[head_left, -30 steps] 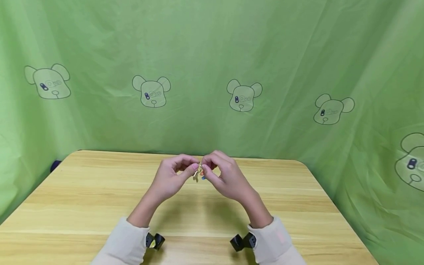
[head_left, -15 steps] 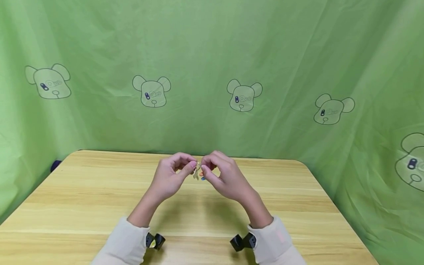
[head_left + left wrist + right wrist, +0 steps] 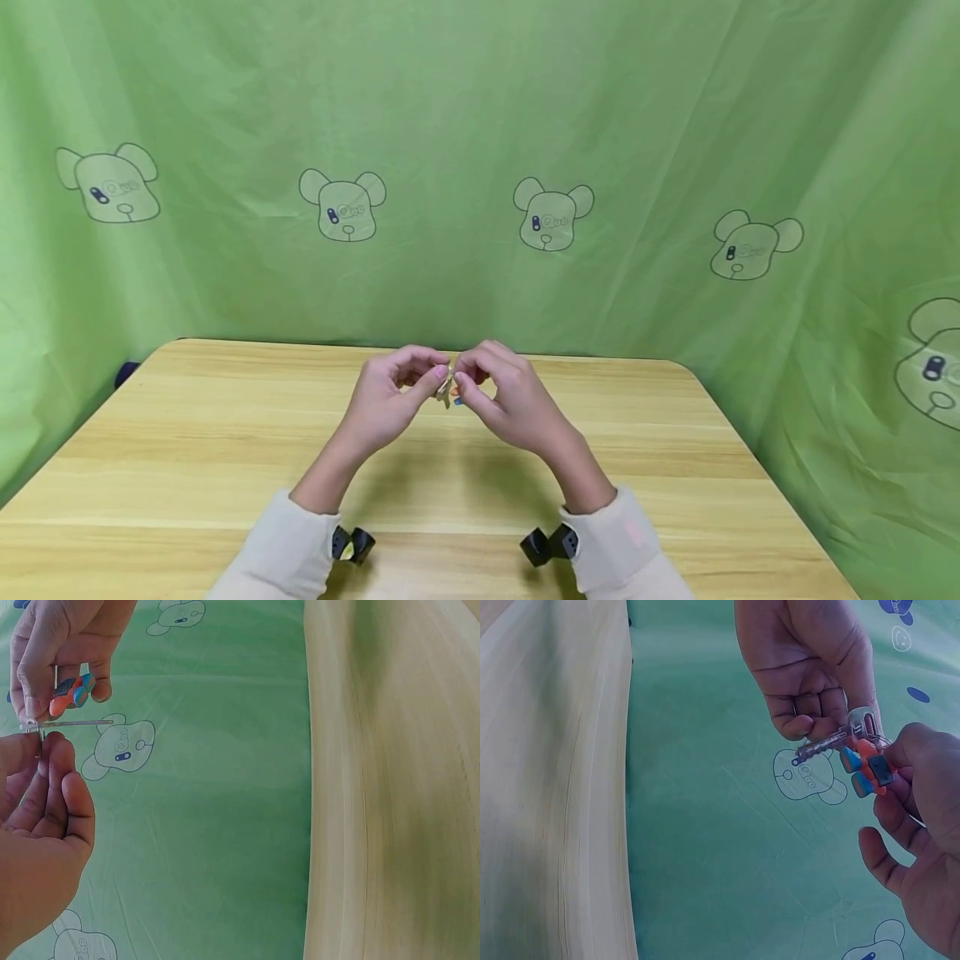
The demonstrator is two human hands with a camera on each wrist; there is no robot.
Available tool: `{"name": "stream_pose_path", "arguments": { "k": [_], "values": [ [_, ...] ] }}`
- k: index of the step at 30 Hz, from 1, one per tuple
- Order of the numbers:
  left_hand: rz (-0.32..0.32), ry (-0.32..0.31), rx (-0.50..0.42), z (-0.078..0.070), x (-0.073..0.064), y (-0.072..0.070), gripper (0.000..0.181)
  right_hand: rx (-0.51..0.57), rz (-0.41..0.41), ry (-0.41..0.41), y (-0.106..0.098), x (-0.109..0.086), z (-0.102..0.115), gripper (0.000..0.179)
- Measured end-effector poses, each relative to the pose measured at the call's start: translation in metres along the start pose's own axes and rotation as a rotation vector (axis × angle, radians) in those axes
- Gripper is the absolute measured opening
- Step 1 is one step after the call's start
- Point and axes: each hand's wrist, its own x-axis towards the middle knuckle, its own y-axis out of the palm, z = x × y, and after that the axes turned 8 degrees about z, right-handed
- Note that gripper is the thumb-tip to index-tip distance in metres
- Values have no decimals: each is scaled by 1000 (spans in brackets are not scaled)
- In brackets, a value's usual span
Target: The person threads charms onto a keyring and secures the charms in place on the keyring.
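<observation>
Two bare hands meet in the air above the far half of a wood-grained desk, roughly midway between its two rounded far corners. Thumb and forefinger of the left hand [image 3: 386,400] pinch the head of a metal key [image 3: 821,746], its remaining fingers curled in toward the palm. Opposite, the right hand [image 3: 513,400] pinches a thin wire ring [image 3: 880,739] between thumb and forefinger, its other fingers bent more loosely. The key has a rounded, looped head and a narrow, toothed blade; it looks brassy from above. At least one hangs here; overlapping metal hides whether there are more. Beside it, just under the right fingertips, dangles one small, chunky charm [image 3: 868,766], orange and blue with a dark patch, smooth as moulded plastic.

Below, the desk [image 3: 450,517] shows pale yellow and tan bands running side to side. Two pale, soft-looking sleeves [image 3: 285,542] come in over the near edge, and two black cameras [image 3: 352,546] jut inward from the cuffs. Behind the far edge hangs a creased green curtain [image 3: 450,292], where five outlined animal heads [image 3: 347,211] show from above, the rightmost cut off. One dark blue object [image 3: 126,374] peeks out beyond the left edge, mostly hidden.
</observation>
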Motion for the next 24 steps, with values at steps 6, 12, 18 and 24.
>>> {"name": "stream_pose_path", "arguments": {
  "k": [6, 12, 18, 24],
  "values": [
    [-30, -16, 62, 1, -1, 0, 10, -9, 5, -6, 1, 0, -1, 9],
    [-94, 8, 82, 1, -1, 1, 8, -5, 14, -6, 1, 0, 0, 8],
    [-123, -88, -143, 1, 0, 9, 11, 5, -2, 6, 0, 0, 1, 9],
    [-147, -253, -385, 1, 1, 18, 18, 6, -13, 2, -2, 0, 2, 8]
  ]
}}
